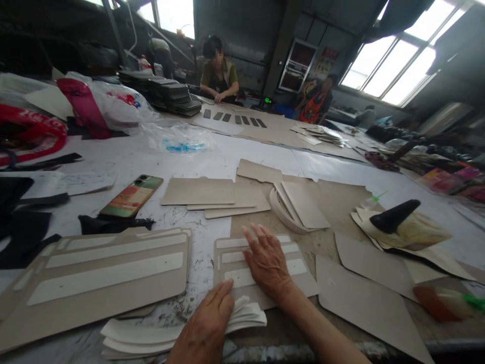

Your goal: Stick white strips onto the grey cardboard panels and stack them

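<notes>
My right hand (267,262) lies flat, fingers slightly spread, on a beige panel (261,299) that carries several white strips. My left hand (207,323) is closed, thumb and fingers pressed together at the panel's lower left edge; what they pinch, if anything, is hidden. Beneath and around that hand lies a pile of loose white strips (142,336), its ends showing on both sides. Left of my hands is a stack of larger beige panels (113,290), also with white strips on top.
Beige boards (199,192) and curved pieces (305,205) lie beyond my hands. Bare panels (367,303), a black cone-shaped object (396,216) and a bottle with a green tip (450,302) are at right. A phone (132,196) lies left. Co-workers stand across the table.
</notes>
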`<state>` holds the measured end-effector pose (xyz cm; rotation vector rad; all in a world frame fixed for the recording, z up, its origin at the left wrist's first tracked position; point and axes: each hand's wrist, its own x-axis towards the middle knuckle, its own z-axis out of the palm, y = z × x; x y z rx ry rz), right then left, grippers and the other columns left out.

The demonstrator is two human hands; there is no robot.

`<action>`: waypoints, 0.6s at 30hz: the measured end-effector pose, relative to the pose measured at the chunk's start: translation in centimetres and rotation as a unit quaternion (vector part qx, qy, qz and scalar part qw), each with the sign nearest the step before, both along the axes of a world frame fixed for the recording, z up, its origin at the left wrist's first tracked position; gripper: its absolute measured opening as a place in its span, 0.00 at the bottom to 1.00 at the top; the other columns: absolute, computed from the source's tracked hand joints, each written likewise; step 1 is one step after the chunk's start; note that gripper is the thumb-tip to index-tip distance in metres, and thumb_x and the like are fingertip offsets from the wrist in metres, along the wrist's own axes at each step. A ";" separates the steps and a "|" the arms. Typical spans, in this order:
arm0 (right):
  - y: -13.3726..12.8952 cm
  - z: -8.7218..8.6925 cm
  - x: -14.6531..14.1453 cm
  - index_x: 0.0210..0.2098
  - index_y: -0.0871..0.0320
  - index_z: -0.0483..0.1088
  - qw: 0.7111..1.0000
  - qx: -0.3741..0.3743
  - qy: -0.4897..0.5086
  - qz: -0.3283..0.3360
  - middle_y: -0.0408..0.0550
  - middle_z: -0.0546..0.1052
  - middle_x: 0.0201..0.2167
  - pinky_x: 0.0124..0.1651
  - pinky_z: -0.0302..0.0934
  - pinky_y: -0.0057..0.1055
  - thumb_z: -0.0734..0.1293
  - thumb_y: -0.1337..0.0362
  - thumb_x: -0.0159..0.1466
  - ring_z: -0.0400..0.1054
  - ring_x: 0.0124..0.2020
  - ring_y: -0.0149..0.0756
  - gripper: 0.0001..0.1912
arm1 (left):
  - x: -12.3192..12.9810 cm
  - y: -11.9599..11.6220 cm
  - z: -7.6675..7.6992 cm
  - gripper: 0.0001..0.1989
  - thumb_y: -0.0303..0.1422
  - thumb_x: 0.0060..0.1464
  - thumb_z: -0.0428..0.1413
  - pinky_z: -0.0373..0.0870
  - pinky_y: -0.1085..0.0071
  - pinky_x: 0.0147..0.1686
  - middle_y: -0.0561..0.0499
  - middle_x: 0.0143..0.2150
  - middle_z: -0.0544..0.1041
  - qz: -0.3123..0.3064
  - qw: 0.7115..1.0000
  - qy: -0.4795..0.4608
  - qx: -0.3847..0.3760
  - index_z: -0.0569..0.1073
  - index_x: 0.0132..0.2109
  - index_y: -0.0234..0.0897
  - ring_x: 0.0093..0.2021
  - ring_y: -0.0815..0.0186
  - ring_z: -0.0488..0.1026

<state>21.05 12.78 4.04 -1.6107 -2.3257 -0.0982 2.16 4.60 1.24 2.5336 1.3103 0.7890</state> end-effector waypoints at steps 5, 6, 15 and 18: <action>-3.3 1.8 6.9 0.41 0.63 0.68 0.965 -0.100 -0.018 -0.241 0.59 0.72 0.40 0.48 0.56 0.41 0.53 0.65 0.66 0.64 0.44 0.46 0.15 | -1.4 0.8 1.6 0.18 0.36 0.55 0.46 0.69 0.64 0.48 0.44 0.46 0.77 0.146 0.957 -0.161 -0.193 0.69 0.50 0.35 0.47 0.60 0.73; -4.0 1.8 7.8 0.37 0.61 0.69 0.959 -0.118 -0.017 -0.257 0.57 0.72 0.37 0.45 0.57 0.40 0.54 0.64 0.65 0.65 0.42 0.45 0.13 | -1.6 1.1 1.8 0.19 0.41 0.54 0.47 0.68 0.61 0.49 0.45 0.44 0.77 0.176 0.932 -0.191 -0.253 0.71 0.47 0.36 0.47 0.59 0.73; -3.9 0.1 10.0 0.34 0.59 0.67 0.932 -0.164 0.151 -0.287 0.48 0.71 0.29 0.36 0.58 0.33 0.62 0.56 0.56 0.66 0.33 0.41 0.13 | -1.3 3.1 2.4 0.22 0.40 0.47 0.53 0.71 0.62 0.44 0.42 0.45 0.75 0.227 0.742 -0.430 -0.461 0.68 0.47 0.31 0.39 0.61 0.75; -3.9 0.4 10.2 0.28 0.57 0.64 0.918 -0.164 0.229 -0.279 0.45 0.70 0.26 0.33 0.59 0.32 0.64 0.55 0.53 0.66 0.30 0.40 0.11 | -1.0 3.1 3.5 0.26 0.40 0.46 0.54 0.71 0.64 0.40 0.40 0.43 0.75 0.245 0.725 -0.440 -0.470 0.66 0.50 0.27 0.36 0.62 0.74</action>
